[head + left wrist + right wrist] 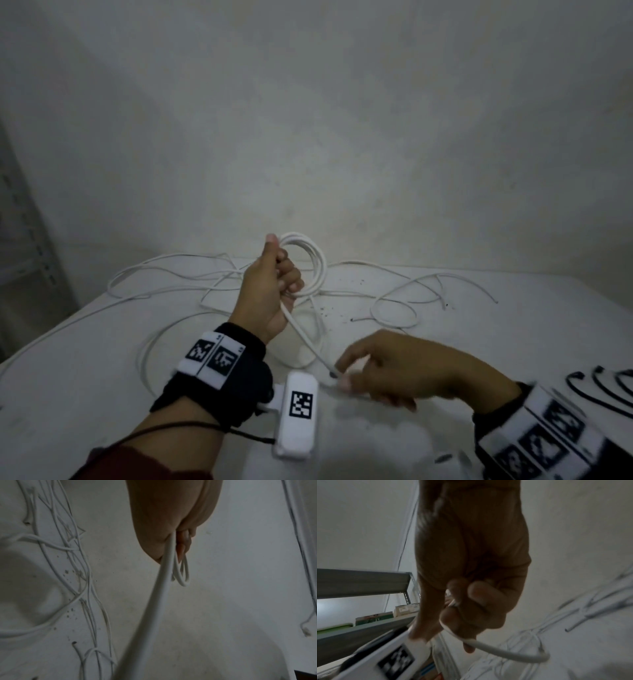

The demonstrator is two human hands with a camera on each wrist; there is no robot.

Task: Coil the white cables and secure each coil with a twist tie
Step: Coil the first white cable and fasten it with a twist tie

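My left hand is raised above the table and grips a coil of white cable, several loops standing up past the fingers. From that fist the cable's tail runs down to my right hand, which pinches its end near the table's front. In the left wrist view the thick tail leaves the fist and small loops hang beyond the fingers. In the right wrist view curled fingers hold the cable end.
More loose white cables sprawl over the white table, left and right of the coil. Black twist ties lie at the right edge. A metal shelf stands to the left. A wall rises behind the table.
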